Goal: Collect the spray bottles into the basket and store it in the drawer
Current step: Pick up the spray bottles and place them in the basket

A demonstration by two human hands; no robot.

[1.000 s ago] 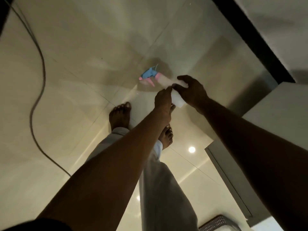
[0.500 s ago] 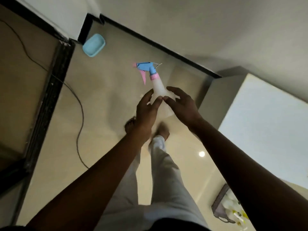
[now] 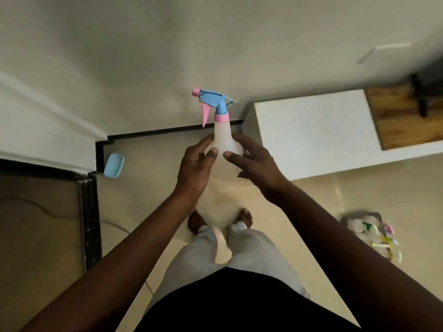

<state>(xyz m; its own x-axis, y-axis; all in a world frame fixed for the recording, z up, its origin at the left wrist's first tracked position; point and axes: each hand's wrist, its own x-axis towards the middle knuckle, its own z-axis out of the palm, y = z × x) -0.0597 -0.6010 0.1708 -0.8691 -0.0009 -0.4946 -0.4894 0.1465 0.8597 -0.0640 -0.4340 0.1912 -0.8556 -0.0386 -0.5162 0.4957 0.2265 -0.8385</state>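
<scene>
The left hand (image 3: 191, 168) and right hand (image 3: 257, 168) clasp the upright bottle (image 3: 223, 142) at centre; the basket (image 3: 352, 215) at lower right holds several blurred bottles (image 3: 357, 228).

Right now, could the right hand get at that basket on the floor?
Probably not without bending down: the right hand is held up, sharing the spray bottle with the left hand, while the basket sits on the floor off to that side. Nothing seems to lie between them, though.
</scene>
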